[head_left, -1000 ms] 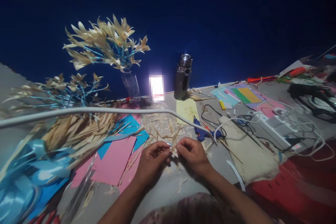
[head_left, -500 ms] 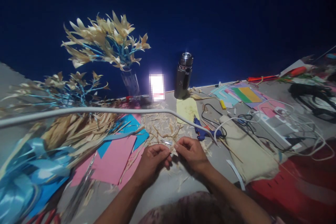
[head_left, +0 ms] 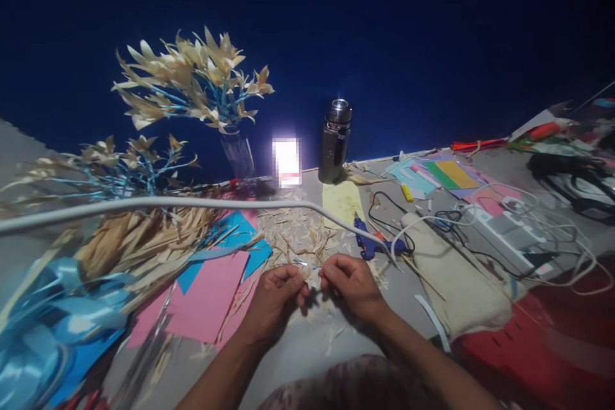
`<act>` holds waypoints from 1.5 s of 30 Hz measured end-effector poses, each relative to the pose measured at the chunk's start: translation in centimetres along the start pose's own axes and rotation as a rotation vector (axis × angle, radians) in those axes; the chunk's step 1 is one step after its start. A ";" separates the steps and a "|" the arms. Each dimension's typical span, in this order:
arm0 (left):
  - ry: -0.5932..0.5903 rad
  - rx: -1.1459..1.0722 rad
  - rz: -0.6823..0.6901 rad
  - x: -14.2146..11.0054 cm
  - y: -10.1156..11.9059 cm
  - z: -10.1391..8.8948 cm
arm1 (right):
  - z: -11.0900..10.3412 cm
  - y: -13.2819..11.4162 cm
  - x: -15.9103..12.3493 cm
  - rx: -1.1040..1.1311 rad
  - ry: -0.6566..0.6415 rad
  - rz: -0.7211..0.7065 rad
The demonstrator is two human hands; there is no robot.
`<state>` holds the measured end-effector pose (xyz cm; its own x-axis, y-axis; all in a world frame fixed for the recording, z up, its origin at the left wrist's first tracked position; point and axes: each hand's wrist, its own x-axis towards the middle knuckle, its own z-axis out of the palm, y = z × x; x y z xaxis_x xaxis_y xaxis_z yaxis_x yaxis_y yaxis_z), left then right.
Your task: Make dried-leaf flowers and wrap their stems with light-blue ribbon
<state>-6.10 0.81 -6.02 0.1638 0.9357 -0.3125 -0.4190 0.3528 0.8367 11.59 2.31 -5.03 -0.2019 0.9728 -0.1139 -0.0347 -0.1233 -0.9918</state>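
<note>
Over the near middle of the table, my left hand (head_left: 284,289) has its fingers closed in a pinch. A small pale piece of dried husk (head_left: 313,279) shows at its fingertips. Facing it a short way to the right, my right hand (head_left: 350,280) also pinches, its thumb and forefinger at the other side of that piece. The husk's exact shape is partly hidden by the fingers. Just beyond the hands lies a shiny metal tool (head_left: 300,262), too small to name. Husk scraps (head_left: 293,230) litter the table around it.
Left are blue ribbon (head_left: 43,327), pink paper (head_left: 209,295) and dried husks (head_left: 110,243). Husk flowers (head_left: 192,77) stand in a glass vase (head_left: 239,154). A flask (head_left: 335,147), blue glue gun (head_left: 372,243), folded cloth (head_left: 451,275) and power strip (head_left: 509,237) lie rightward. A white cable (head_left: 192,202) crosses in front.
My hands have drawn slightly apart, widening the gap between the fingertips, where more of the pale husk shows. Both stay pinched. The things on the table have not moved.
</note>
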 end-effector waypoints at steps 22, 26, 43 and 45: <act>-0.012 -0.121 -0.001 0.3 -0.8 -0.9 | 0.8 -1.1 0.1 -0.068 -0.057 -0.044; -0.070 -0.053 -0.018 0.3 -0.9 -1.1 | 0.9 -1.2 0.2 -0.017 -0.068 -0.060; 0.156 0.011 0.053 -1.2 2.9 0.1 | -1.1 -0.6 0.6 -0.364 0.183 -0.199; 0.111 0.143 0.028 -2.1 4.4 -0.5 | -1.9 -0.6 0.8 -0.233 0.180 -0.120</act>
<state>-8.74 0.37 -1.84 0.0506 0.9428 -0.3296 -0.2898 0.3297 0.8985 13.34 3.52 -4.68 -0.0330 0.9993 0.0170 0.1820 0.0227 -0.9830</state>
